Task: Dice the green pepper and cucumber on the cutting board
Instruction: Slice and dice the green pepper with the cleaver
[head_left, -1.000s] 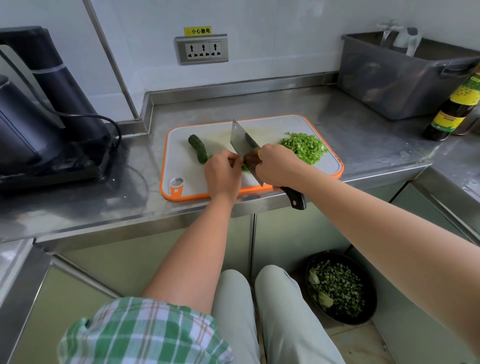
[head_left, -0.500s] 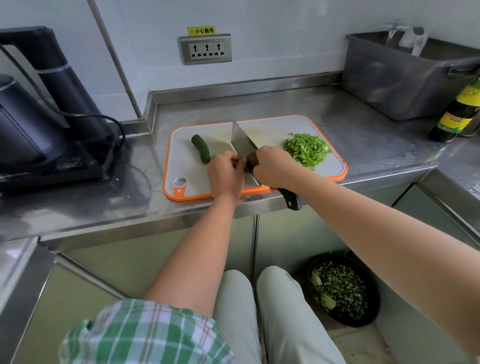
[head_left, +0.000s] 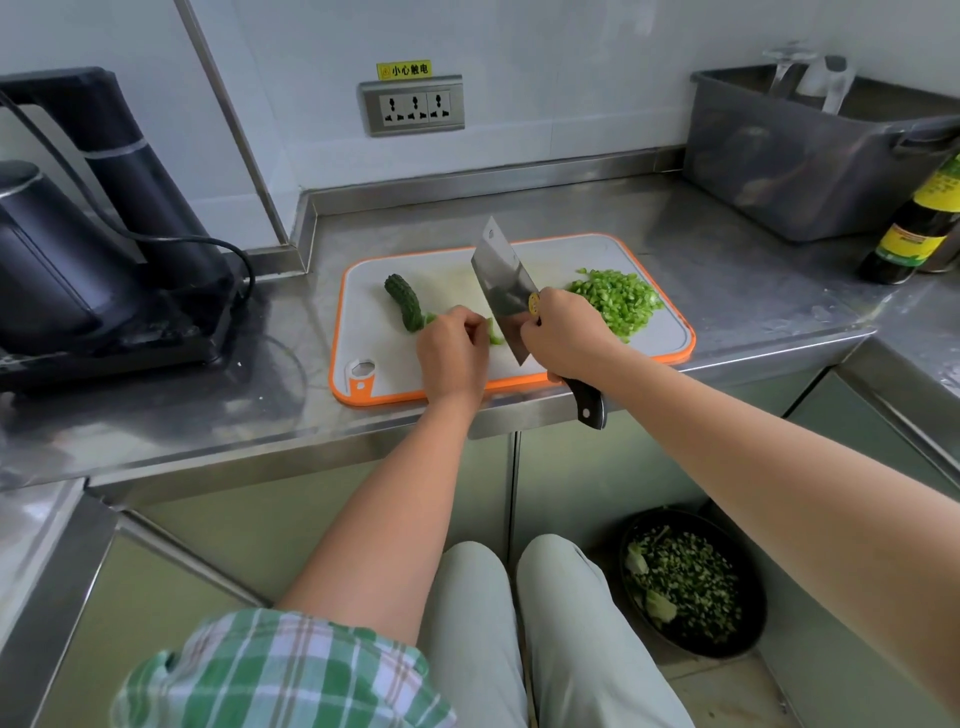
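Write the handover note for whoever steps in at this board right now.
Right hand grips the cleaver, its blade just beside the left hand's fingers.
Left hand pins a green strip on the cutting board.
Done: diced pepper pile on the board's right side.
Left: finish the strip, then dice the cucumber, in one piece at the board's left.

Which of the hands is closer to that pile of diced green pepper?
Right. The right hand, gripping the cleaver, sits just left of the diced green pepper; the left hand holds the cucumber farther left.
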